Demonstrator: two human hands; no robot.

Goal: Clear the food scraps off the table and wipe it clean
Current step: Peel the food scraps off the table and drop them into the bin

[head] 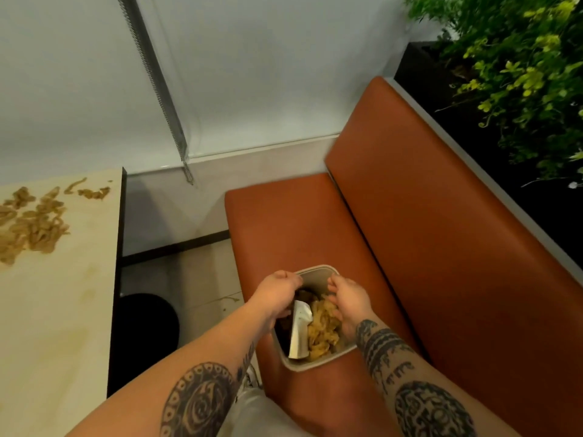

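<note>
- Scraps: a heap of pale brown, noodle-like food scraps point(34, 225) lies on the far part of the cream-coloured counter point(63, 310), well apart from both hands. More of the same stuff point(321, 332) already sits in the container.
- Beige, square, soft-cornered container point(315, 364): it rests on the seat of the orange leather bench point(284, 222), near the seat's front edge. It holds the scraps, a folded white paper point(299, 332) standing on edge, and something dark on its left side.
- Left hand point(279, 291): it is over the container's left rim with the fingers curled downward. I cannot tell whether its grip holds the rim, the paper or nothing.
- Right hand point(348, 299): it is over the far right of the container, fingers bent down toward the scraps. Its grip cannot be read either.
- Counter surface: yellowish smears point(88, 279) run across it nearer than the heap, so the wiping seems not yet done.
- Floor: a thin strand point(228, 298) lies on the pale tiles between counter and bench.
- Risks, as I judge them:
  - The container is close to the seat's edge on soft padding, so a push from either hand could tip it to the floor.
  - The full load could spill if it is lifted by one rim.
  - Dragging the remaining heap could send scraps over the counter's edge.
</note>
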